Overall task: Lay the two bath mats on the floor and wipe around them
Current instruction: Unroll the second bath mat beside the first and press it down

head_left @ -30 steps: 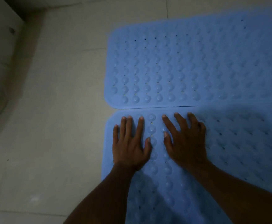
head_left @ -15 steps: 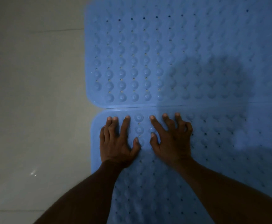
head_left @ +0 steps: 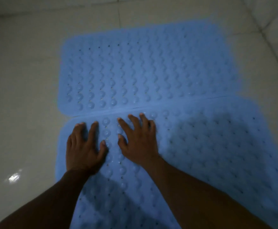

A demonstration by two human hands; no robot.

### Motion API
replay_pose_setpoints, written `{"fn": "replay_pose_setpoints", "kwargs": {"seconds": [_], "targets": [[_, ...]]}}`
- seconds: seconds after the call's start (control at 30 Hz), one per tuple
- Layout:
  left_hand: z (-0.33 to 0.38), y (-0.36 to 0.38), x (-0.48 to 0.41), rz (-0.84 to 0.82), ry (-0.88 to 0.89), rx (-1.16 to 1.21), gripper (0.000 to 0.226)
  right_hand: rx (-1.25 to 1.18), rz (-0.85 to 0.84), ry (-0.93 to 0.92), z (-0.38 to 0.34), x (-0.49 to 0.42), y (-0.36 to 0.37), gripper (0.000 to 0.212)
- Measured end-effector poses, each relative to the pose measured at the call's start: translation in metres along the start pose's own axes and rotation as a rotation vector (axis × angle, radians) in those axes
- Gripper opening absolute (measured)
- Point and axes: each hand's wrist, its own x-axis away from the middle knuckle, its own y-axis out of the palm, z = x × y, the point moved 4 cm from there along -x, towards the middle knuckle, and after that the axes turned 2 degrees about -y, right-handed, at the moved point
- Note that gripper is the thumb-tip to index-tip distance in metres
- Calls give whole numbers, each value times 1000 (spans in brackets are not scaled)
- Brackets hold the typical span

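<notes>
Both hands keep pressing flat while the view pulls back, so the far mat's whole outline now shows. Left hand (head_left: 83,147) and right hand (head_left: 137,141) lie palm-down, fingers spread, gripping nothing, near the left end of the near mat (head_left: 209,154). Far mat (head_left: 143,71) lies flat on the tiled floor (head_left: 22,83), its long edge meeting the near one. Count: two blue mats, two hands, no cloth visible. Laying looks nearly done; wiping not yet started.

2 blue studded mats: far mat (head_left: 143,71); near mat (head_left: 209,154); edges touching.
</notes>
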Motion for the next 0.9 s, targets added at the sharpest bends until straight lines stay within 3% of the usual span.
{"fn": "replay_pose_setpoints", "kwargs": {"seconds": [0.13, 0.27, 0.4, 0.57, 0.77, 0.9], "targets": [[44, 4, 42, -75, -126, -1, 74, 55, -48, -110, 47, 52, -19, 54], [163, 20, 118, -186, 78, 42, 72, 138, -66, -58, 147, 167, -76, 60], [256, 40, 149, -178, 153, 42, 77, 268, -81, 80, 221, 196, -111, 63], [288, 43, 168, -238, 247, 19, 68, 344, -46, 146, 265, 209, -132, 58], [292, 46, 167, -244, 109, -51, 67, 280, 70, 204, 268, 226, -127, 56], [299, 48, 170, -308, 54, -32, 74, 266, 33, 211, 272, 224, -129, 65]]}}
